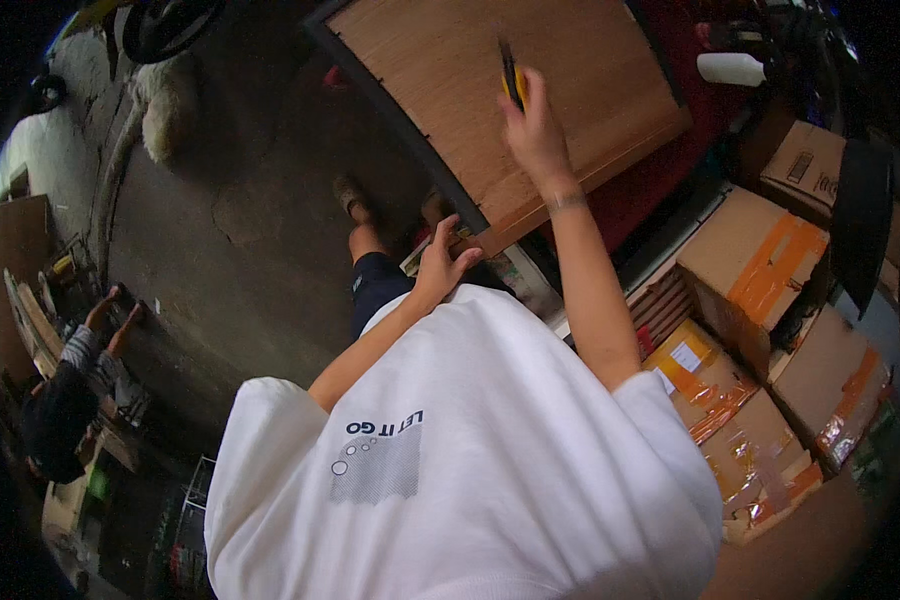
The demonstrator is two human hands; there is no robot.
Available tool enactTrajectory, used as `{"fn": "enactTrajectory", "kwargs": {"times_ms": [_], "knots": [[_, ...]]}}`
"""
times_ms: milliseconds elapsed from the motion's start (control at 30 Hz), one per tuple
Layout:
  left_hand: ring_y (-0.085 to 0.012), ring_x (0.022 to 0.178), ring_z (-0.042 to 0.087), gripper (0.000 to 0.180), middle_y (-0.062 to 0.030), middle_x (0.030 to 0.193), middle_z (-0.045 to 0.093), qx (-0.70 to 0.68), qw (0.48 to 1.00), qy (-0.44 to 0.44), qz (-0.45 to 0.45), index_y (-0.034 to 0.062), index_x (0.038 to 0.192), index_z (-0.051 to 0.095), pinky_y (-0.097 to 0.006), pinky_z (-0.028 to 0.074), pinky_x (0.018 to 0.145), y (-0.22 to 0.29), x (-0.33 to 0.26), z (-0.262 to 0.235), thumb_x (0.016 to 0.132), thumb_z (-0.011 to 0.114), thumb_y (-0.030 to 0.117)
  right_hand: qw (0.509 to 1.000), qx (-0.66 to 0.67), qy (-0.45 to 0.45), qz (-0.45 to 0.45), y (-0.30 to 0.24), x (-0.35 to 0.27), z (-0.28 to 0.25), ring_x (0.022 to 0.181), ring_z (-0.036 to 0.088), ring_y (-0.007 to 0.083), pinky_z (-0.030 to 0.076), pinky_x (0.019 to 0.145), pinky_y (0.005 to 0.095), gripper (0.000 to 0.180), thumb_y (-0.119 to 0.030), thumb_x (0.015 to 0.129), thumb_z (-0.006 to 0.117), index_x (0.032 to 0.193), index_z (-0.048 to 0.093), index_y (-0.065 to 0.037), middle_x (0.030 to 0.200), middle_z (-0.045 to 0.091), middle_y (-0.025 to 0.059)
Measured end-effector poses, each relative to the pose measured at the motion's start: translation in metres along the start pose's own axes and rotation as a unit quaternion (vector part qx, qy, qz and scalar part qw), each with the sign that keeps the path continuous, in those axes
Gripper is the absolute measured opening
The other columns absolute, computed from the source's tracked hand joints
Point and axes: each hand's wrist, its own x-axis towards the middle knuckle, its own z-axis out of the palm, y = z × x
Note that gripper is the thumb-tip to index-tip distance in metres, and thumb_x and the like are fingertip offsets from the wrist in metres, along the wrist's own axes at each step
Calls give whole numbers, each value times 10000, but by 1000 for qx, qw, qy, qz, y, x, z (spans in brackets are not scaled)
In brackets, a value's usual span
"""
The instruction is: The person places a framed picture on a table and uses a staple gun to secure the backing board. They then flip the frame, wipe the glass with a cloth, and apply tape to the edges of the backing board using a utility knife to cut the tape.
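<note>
My right hand (538, 135) is closed around a yellow and black utility knife (515, 88). Its dark blade points away from me, over a brown wooden panel (450, 70). A black strip (410, 120) with small dark marks along it edges the panel's left side. By the panel's near corner is my left hand (442, 265), thumb and fingers apart, holding nothing that shows. Whether its fingertips touch the corner I cannot tell.
Cardboard boxes (755, 255) with orange tape are stacked at the right. A red surface (705, 150) lies beside the panel, with a white bottle (732, 69) beyond. Another person (58, 420) is low at the far left, near wooden boards. A pale furry shape (168, 110) is on the floor.
</note>
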Motion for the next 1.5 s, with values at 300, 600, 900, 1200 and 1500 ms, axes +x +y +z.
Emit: {"fn": "enactTrajectory", "kwargs": {"times_ms": [300,600,900,1200,1500], "knots": [[-365,838,705,745,-186,1089,723,25,999,5,44,172,1578,375,-386,547,763,8,-7,-10,905,685,101,965,-214,-136,69,23,-230,18,989,693,444,599,732,484,510,-189,1040,543,1519,393,-102,1215,668,244],[-331,1185,652,726,-207,1297,663,17,997,-78,17,109,1524,465,-361,491,1020,11,-9,-27,837,657,-29,958,-228,-172,28,32,-225,24,905,699,441,591,696,495,523,-215,1026,562,1524,437,-115,1079,698,240],[-341,1134,684,666,-158,1353,647,-40,996,-62,42,206,1471,541,-353,561,893,-6,-4,-24,838,640,24,967,-203,-151,23,35,-232,27,859,700,441,576,694,501,544,-181,1009,590,1528,439,-115,989,690,248],[-253,1324,573,648,-205,1420,598,-38,994,-101,1,52,1481,504,-338,435,1085,8,-2,-32,853,637,-37,965,-216,-144,23,33,-231,28,787,699,426,569,658,500,547,-192,1016,581,1540,434,-148,917,677,232],[-268,1347,554,663,-198,1424,594,-31,994,-108,-8,63,1489,500,-361,418,1117,9,-2,-32,847,634,-35,966,-220,-137,17,38,-235,29,700,676,399,541,600,490,561,-187,1015,580,1552,420,-147,853,648,217]]}}
